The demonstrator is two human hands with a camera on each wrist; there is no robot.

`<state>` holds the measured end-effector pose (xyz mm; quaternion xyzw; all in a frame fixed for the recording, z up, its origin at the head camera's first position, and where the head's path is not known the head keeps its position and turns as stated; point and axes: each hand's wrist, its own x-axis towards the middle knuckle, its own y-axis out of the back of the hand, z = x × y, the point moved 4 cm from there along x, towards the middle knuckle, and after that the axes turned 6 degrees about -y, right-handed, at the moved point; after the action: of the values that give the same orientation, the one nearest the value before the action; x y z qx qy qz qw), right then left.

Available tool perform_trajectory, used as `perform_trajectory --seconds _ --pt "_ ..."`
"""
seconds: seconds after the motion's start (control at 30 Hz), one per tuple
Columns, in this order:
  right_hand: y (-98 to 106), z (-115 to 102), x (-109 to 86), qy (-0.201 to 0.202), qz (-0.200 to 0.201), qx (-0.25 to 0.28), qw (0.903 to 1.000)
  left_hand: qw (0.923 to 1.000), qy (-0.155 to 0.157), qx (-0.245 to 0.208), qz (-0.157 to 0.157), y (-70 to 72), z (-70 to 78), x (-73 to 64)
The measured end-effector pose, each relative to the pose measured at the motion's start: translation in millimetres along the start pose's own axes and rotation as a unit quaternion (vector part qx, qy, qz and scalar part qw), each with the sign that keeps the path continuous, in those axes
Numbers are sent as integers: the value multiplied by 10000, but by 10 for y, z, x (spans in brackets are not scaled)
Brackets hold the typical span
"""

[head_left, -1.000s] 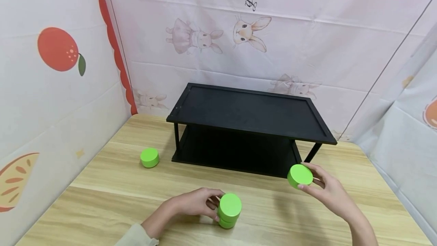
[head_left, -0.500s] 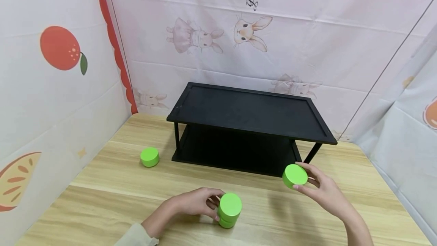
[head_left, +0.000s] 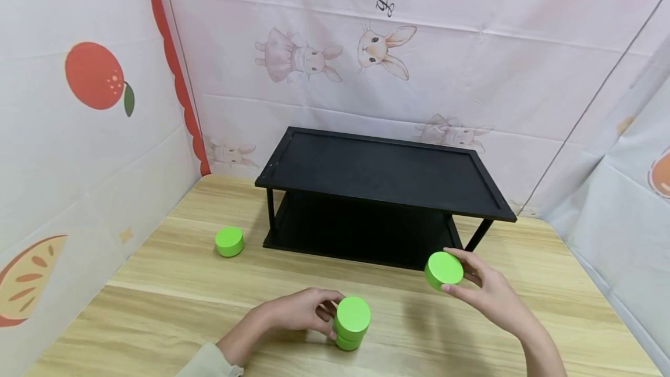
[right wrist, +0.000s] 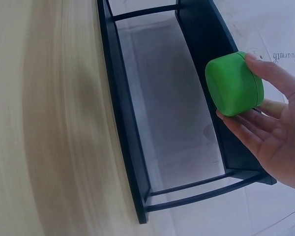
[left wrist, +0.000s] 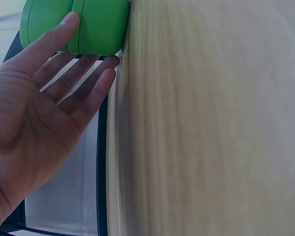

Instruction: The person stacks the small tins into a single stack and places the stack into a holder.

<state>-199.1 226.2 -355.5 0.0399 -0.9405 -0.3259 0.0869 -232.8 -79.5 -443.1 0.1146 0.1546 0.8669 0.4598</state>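
Note:
A stack of two small round green tins stands on the table in front; the upper tin sits on the lower tin. At its left side my left hand holds the stack, thumb on the near side and fingers partly hidden behind. In the left wrist view, the thumb touches the upper part of the stacked tins. My right hand pinches another green tin between thumb and fingers, lifted above the table, right of the stack. The right wrist view shows a seam near one end of that tin.
A black two-tier rack stands behind the hands, its lower shelf close to the tin in my right hand. One more green tin sits left of the rack. Printed cloth walls surround the wooden table.
My right hand has moved left with its tin, nearer the stack. My left hand and the stacked tins have stayed in place.

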Motion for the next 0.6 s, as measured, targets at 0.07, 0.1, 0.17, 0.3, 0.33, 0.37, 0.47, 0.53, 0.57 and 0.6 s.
perform_trajectory --seconds 0.07,0.1,0.17,0.3,0.33,0.37,0.47,0.53,0.57,0.6 --pt "-6 -1 4 17 -28 32 10000 10000 11 9 1 3 2 2" --pt "-8 -2 6 7 -28 48 10000 10000 16 14 3 4 3 3" --pt "-17 -5 8 56 -28 63 10000 10000 26 14 8 5 2 3" --pt "-28 -21 5 135 -26 72 9999 10000 11 1 18 0 -9 6" --pt "-31 -24 4 143 -33 82 9999 10000 11 -3 22 0 -11 6" --pt "-35 -29 3 136 -46 95 9999 10000 12 -3 23 -1 -12 6" --pt "-48 -40 0 122 -85 111 9998 10000 44 -9 41 0 -8 8" --pt "-58 -46 3 125 -97 100 9998 10000 70 -11 49 3 -2 8" --pt "-62 -48 5 134 -99 88 9998 10000 74 -4 50 4 0 9" --pt "-65 -49 7 148 -96 85 9998 10000 76 4 55 6 1 11"
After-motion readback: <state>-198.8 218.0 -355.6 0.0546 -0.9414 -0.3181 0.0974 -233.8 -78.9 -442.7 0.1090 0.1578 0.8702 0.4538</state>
